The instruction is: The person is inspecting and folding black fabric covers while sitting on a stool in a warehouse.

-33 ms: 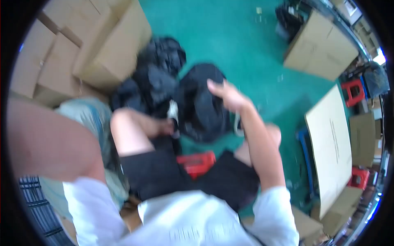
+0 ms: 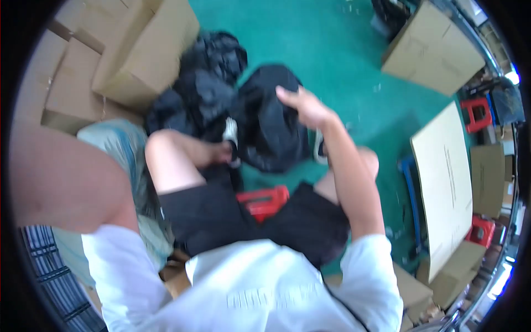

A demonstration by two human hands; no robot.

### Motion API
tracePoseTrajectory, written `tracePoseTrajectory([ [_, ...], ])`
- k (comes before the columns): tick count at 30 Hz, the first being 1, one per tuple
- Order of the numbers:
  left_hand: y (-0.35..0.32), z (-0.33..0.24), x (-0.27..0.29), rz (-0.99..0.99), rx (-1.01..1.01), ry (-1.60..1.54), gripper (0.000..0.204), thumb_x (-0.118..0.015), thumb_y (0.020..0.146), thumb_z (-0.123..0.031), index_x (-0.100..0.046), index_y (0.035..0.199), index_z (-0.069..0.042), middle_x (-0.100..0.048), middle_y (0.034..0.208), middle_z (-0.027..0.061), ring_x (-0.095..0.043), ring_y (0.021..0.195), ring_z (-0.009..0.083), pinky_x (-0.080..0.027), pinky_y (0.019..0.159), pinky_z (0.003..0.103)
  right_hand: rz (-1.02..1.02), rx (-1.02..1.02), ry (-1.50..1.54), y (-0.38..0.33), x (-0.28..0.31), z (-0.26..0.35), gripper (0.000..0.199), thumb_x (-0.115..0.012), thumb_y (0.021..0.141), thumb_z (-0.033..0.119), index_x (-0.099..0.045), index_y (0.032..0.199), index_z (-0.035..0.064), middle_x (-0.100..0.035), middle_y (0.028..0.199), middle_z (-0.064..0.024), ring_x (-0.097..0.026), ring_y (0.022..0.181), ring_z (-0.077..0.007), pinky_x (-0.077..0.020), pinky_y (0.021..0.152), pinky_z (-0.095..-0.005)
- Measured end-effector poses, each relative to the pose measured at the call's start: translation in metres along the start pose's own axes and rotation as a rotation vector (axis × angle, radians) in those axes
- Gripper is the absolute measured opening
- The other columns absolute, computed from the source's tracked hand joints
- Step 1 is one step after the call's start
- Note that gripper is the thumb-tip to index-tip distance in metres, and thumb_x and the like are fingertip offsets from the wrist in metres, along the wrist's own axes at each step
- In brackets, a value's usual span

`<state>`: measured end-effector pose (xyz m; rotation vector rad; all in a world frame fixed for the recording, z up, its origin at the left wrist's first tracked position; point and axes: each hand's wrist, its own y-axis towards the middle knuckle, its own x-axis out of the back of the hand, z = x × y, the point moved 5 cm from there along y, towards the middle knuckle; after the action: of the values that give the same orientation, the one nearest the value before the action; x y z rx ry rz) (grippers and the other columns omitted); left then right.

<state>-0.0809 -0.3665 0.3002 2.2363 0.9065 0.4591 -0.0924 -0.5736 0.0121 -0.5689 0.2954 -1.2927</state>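
Note:
My right hand hangs over the right side of a large round black bag. A couple of its digits stretch out apart, and I see nothing held; its other fingers are partly hidden. Whether it touches the bag, I cannot tell. The bag lies on the floor between my feet, its dark surface wrinkled. On the left side my bent arm is raised close to the camera, and the left hand lies outside the picture. Other black bags are heaped beside the round one.
Cardboard boxes are stacked at the far left, above a pale woven sack. A red stool shows between my legs. To the right, a flat cardboard sheet leans by a blue frame; a carton stands beyond.
The whole scene sits slightly higher in the picture, as the view has tipped down. My right hand stays over the black bag, and the left arm remains raised.

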Motion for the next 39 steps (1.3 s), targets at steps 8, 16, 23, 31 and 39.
tracePoseTrajectory([
  [8,0.05,-0.012,0.038,0.165,-0.197,0.155,0.038,-0.058,0.091,-0.028,-0.057,0.121,-0.003,-0.057,0.123,0.0118,-0.051,0.118,0.0208,-0.038,0.103,0.034,0.008,0.112,0.145,0.04,0.005,0.003,0.119,-0.077,0.078,0.053,-0.006,0.149,-0.0105,-0.018,0.158,-0.0205,-0.021,0.146,-0.0318,-0.0224,0.116,-0.0456],
  [16,0.06,-0.009,0.056,0.188,-0.166,0.208,0.037,-0.059,0.091,-0.026,-0.058,0.12,-0.003,-0.058,0.122,0.0113,-0.052,0.117,0.02,-0.039,0.102,0.033,0.208,0.251,0.261,0.037,-0.005,0.021,0.107,-0.073,0.083,0.048,-0.011,0.15,-0.008,-0.026,0.156,-0.0192,-0.027,0.144,-0.0274,-0.0219,0.116,-0.041],
  [23,0.062,-0.018,0.055,0.179,-0.099,0.255,0.036,-0.06,0.09,-0.025,-0.059,0.119,-0.003,-0.058,0.121,0.0109,-0.053,0.116,0.0192,-0.039,0.101,0.032,0.049,0.07,-0.023,0.021,0.006,0.033,0.117,-0.062,0.082,0.067,-0.011,0.145,-0.0183,-0.018,0.155,-0.0288,-0.015,0.147,-0.0329,-0.0162,0.119,-0.038],
  [31,0.04,-0.003,0.033,0.138,-0.049,0.225,0.035,-0.061,0.089,-0.023,-0.059,0.118,-0.003,-0.059,0.121,0.0105,-0.053,0.115,0.0183,-0.04,0.1,0.031,0.29,0.108,0.232,0.031,0.003,0.025,0.11,-0.071,0.085,0.049,-0.01,0.144,-0.0195,-0.028,0.152,-0.0251,-0.029,0.142,-0.0284,-0.029,0.113,-0.0378],
  [39,0.047,0.006,0.046,0.173,-0.042,0.278,0.035,-0.062,0.088,-0.022,-0.06,0.117,-0.003,-0.06,0.12,0.01,-0.054,0.114,0.0174,-0.041,0.099,0.03,0.36,0.191,0.357,0.021,-0.004,0.037,0.043,-0.07,0.091,0.028,-0.06,0.118,-0.0027,-0.068,0.106,-0.0074,-0.063,0.096,-0.0143,-0.0515,0.085,-0.0304],
])
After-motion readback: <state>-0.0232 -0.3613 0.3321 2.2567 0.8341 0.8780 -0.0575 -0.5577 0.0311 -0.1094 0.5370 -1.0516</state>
